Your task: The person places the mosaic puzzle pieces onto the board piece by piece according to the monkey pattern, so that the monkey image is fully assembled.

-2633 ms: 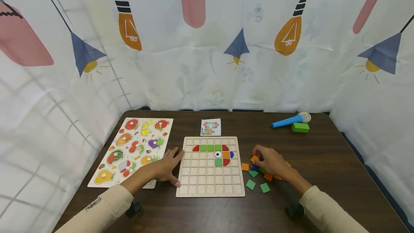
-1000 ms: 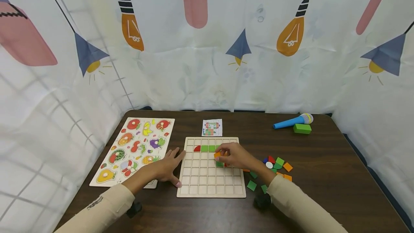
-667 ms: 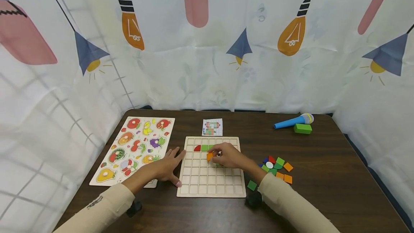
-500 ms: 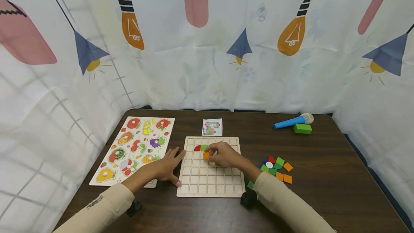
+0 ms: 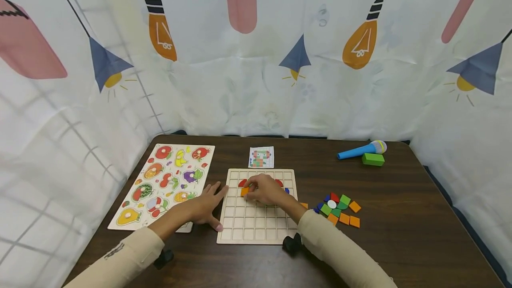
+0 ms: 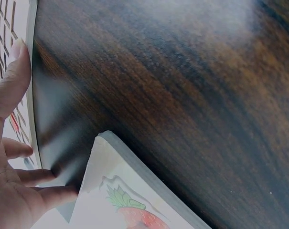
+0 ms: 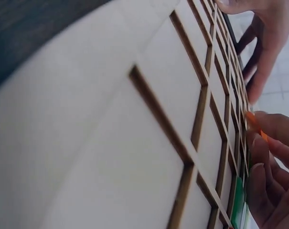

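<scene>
A wooden grid board (image 5: 244, 223) lies mid-table. My right hand (image 5: 266, 189) pinches an orange square tile (image 5: 245, 192) over its upper left cells, just below a red quarter-round tile (image 5: 242, 183). In the right wrist view the orange tile (image 7: 256, 125) is between thumb and fingers, close to the grid; I cannot tell whether it touches. Another red tile (image 5: 279, 183) and a blue tile (image 5: 287, 190) show beyond the hand, which hides other placed pieces. Fingers spread, my left hand (image 5: 202, 208) rests at the board's left edge, its thumb (image 6: 17, 71) on the rim.
Right of the board lie loose tiles, among them a white disc (image 5: 332, 204) and an orange square (image 5: 354, 221). A patterned card (image 5: 261, 158) lies behind the board, a fruit puzzle (image 5: 160, 210) to the left. A toy microphone (image 5: 356, 152) and green block (image 5: 373, 159) are back right.
From the loose tiles, my right hand has come over the board with the orange tile, then slid left along the upper rows. My left hand has stayed at the board's edge.
</scene>
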The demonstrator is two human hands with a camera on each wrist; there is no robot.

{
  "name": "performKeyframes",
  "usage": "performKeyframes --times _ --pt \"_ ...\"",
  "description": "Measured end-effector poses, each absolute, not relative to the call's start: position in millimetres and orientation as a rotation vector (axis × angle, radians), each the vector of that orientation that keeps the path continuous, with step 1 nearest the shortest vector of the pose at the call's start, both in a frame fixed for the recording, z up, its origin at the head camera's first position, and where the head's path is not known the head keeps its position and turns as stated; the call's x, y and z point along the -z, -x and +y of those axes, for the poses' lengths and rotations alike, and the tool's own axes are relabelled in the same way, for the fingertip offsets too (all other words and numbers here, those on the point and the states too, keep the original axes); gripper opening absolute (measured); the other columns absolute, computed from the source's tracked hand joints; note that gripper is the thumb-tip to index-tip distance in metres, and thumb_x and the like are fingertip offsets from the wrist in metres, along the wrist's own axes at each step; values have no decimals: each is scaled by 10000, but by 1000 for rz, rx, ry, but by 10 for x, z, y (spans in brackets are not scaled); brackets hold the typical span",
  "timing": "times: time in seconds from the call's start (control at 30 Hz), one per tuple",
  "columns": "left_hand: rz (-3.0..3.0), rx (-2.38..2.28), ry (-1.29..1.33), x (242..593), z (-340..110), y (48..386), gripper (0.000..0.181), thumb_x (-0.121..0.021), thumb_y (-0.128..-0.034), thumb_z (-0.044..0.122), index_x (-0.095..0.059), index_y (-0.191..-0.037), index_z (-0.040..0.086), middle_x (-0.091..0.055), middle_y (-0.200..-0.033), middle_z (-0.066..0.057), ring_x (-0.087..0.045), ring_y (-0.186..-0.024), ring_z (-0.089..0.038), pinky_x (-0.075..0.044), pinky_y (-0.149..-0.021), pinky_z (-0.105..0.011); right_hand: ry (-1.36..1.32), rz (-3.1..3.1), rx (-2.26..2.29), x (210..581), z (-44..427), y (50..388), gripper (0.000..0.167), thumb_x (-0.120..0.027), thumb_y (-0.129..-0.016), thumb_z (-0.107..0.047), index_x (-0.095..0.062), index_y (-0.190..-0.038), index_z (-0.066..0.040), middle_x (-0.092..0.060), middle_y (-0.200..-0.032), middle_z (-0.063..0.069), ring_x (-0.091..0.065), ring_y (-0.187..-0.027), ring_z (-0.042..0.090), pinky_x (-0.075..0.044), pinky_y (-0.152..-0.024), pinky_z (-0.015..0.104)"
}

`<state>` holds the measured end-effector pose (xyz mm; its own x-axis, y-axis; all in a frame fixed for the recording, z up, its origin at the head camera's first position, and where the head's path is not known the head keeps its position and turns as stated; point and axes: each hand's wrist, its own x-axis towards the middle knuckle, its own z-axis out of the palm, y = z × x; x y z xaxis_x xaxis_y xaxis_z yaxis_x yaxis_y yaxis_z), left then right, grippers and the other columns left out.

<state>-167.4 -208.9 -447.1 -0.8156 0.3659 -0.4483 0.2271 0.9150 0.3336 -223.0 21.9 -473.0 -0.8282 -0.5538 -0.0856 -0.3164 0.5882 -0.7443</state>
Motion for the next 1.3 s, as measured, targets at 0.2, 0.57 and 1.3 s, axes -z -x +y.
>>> performKeyframes --times 0.2,0.57,1.3 --pt "2557 -361 -437 4490 -2100 1682 1191 -869 -713 474 -191 -1600 59 -117 -1642 -291 -108 -1499 -544 -302 -1112 -677 687 2587 1029 4789 140 2246 231 -812 -855 -207 -756 -1062 -122 -651 -763 -82 -560 -690 74 -484 -685 232" --pt "2554 -374 -455 4500 -2097 1701 1201 -867 -708 476 -182 -1601 56 -107 -1641 -297 -97 -1498 -548 -293 -1118 -677 635 2703 907 4791 45 2212 228 -821 -840 -224 -780 -1059 -175 -627 -754 -121 -544 -665 50 -442 -625 229" --pt "2555 -401 -420 4477 -2097 1658 1172 -886 -725 406 -189 -1607 73 -107 -1652 -270 -91 -1512 -521 -303 -1127 -652 845 2607 971 4673 798 2264 205 -698 -957 -272 -758 -1111 -152 -675 -909 -72 -566 -807 90 -478 -719 281"
